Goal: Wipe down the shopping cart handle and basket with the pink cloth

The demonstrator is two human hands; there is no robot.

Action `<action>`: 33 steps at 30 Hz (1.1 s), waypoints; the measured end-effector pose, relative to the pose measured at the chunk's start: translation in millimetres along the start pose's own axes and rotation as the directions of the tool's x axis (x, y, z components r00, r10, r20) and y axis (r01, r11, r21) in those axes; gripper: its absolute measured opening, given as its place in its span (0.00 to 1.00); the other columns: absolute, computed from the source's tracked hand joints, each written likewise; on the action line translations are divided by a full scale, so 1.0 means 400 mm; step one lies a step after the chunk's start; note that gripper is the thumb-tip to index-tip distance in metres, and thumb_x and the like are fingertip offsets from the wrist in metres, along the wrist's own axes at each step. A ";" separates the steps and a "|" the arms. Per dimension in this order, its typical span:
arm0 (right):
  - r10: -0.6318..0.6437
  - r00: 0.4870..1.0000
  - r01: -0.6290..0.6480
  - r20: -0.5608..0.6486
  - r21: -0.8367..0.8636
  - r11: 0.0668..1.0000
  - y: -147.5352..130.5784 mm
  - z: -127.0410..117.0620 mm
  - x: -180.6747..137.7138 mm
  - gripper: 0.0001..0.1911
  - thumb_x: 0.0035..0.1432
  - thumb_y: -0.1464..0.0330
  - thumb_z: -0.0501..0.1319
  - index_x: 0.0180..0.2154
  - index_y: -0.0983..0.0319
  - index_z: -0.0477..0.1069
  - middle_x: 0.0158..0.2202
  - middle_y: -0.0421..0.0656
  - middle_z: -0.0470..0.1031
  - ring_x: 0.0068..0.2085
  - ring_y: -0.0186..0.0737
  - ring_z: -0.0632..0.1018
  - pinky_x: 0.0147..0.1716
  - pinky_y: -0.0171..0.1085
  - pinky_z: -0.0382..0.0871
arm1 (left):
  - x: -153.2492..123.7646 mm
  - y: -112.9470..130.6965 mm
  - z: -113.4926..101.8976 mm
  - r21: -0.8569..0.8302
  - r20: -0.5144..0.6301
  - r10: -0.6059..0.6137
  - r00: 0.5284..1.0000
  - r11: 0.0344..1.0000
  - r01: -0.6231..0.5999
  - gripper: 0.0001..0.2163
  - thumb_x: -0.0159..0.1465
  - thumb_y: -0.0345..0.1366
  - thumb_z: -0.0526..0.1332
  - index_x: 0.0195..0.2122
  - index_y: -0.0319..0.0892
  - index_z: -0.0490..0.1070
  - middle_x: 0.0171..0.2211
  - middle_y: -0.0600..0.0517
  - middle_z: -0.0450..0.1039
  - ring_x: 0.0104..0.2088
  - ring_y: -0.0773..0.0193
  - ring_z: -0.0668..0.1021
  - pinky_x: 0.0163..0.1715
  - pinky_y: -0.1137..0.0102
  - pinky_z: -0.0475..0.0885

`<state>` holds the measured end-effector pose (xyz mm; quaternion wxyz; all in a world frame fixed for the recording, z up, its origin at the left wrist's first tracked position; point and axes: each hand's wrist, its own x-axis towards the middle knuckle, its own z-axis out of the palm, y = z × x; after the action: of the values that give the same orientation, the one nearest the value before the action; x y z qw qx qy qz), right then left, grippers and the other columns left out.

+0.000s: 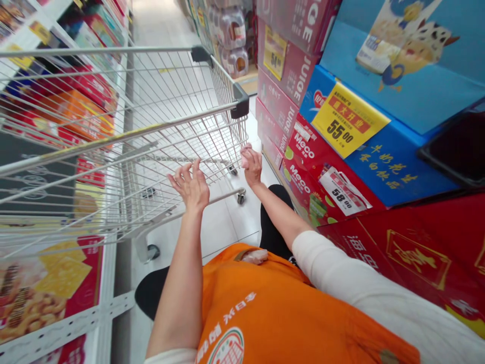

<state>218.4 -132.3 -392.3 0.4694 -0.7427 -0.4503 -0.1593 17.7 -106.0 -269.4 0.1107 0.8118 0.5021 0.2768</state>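
Note:
A wire shopping cart (151, 128) stands in front of me, turned so its basket stretches to the left. My left hand (193, 189) is raised at the side of the cart with its fingers spread, holding nothing; whether its fingertips touch the wires I cannot tell. Close to the cart's right end, my right hand (253, 169) is closed around a small pink crumpled piece (245, 157) that looks like cloth. Most of that piece is hidden in the fingers. I wear an orange apron (273, 308) with something pale and crumpled (256, 257) at its pocket.
Stacked drink cartons, among them a blue box (382, 167) and red Meco boxes (303, 146), rise close on the right with price tags. A shelf (109, 308) of packaged snacks lines the left. Shrink-wrapped bottles (233, 35) stand farther back. Cart wheels (241, 197) rest on white floor tiles.

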 end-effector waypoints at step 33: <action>-0.178 0.982 0.175 0.063 0.054 0.983 -0.097 0.036 -0.028 0.17 0.71 0.69 0.52 0.52 0.57 0.78 0.56 0.49 0.75 0.61 0.43 0.71 0.65 0.47 0.65 | -0.006 -0.018 0.013 -0.006 -0.038 0.034 0.999 0.999 -0.034 0.25 0.75 0.42 0.42 0.67 0.48 0.66 0.62 0.43 0.66 0.67 0.51 0.60 0.72 0.46 0.35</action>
<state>178.0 -120.2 -385.5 0.4557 -0.6931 -0.5338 -0.1641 14.4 -104.3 -277.8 0.0990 0.8144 0.4893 0.2957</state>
